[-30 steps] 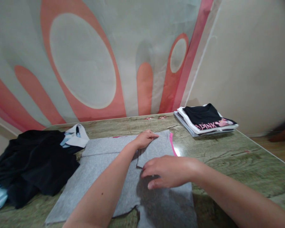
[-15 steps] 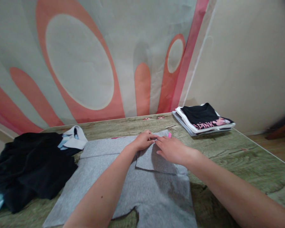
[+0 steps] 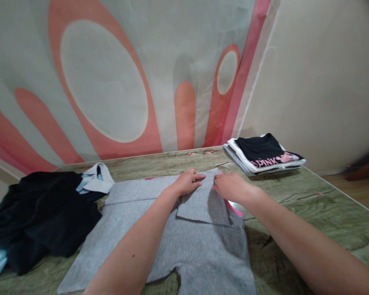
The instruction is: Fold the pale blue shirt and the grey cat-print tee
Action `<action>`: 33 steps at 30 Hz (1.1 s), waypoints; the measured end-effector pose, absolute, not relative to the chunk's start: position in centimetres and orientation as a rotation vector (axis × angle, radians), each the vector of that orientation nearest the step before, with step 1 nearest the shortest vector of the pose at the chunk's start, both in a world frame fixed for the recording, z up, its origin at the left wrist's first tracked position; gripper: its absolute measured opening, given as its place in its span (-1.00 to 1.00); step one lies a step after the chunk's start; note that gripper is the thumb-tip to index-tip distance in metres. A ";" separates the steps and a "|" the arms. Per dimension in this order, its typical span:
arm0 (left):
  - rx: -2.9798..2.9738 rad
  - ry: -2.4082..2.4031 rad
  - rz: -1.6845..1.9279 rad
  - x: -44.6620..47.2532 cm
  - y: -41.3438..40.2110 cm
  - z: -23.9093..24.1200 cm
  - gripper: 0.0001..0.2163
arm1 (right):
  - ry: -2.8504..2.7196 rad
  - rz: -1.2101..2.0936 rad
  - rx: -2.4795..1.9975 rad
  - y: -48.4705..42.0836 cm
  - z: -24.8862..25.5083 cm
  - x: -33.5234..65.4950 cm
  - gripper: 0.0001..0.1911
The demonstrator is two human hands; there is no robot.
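Grey T-shirt (image 3: 184,250) flat on table (image 3: 310,213). Left hand (image 3: 187,182) and right hand (image 3: 230,186) both pinched on folded sleeve (image 3: 203,205), far edge. Folded stack (image 3: 264,157) well apart.

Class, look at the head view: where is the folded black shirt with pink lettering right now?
The folded black shirt tops a small stack at the table's far right corner, beside the beige wall, beyond the right hand.

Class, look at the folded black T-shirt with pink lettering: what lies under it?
Under the black T-shirt a white folded garment shows at its edges, with a greyish layer beneath, all stacked on the table. How many garments the stack holds is hidden.
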State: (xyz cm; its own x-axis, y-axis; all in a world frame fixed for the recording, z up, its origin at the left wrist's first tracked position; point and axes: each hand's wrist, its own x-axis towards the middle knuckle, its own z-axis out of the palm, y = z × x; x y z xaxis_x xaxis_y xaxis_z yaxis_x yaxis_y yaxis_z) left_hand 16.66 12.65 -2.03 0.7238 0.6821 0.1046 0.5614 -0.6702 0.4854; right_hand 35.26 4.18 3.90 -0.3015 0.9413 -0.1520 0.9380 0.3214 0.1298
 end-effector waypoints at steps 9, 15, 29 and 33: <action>2.543 0.964 0.373 16.8 12.4 -1.8 -0.64 | 2.362 0.059 1.694 3.8 4.5 35.0 -0.63; 2.598 0.980 0.408 16.0 12.8 1.2 -0.69 | 2.614 -0.023 1.528 3.1 5.1 34.3 -0.66; 2.574 0.739 0.308 7.3 -0.4 2.3 -0.70 | 2.959 -0.578 1.201 -5.3 5.8 33.5 -0.77; 2.560 0.947 0.602 6.5 0.7 1.9 -0.67 | 3.032 -0.385 1.491 -3.3 2.9 34.6 -0.74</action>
